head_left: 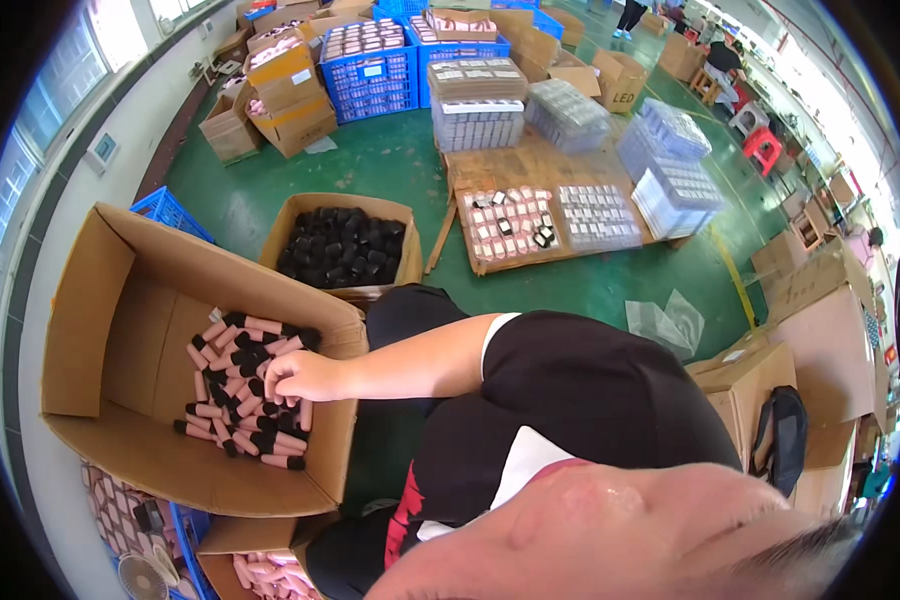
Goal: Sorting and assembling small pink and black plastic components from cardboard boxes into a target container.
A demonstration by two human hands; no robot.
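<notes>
My right hand (305, 378) reaches into a large open cardboard box (120, 330), over a loose heap of pink cylinders with black ends (238, 385). Its fingers are bent downward and close together among the pieces. What they grip, if anything, is hidden under the hand. One pink cylinder shows just below the wrist, and a black end lies just above it. The pieces lie at many angles on the bottom of the box. My left hand is out of sight.
Behind stands a smaller carton of black pieces (342, 245). A low wooden table (530, 170) bears clear trays and stacks. Blue crates (370, 85) and cartons (290, 95) line the back. Near me are a carton of pink pieces (270, 575) and a small fan (142, 578). People work far right.
</notes>
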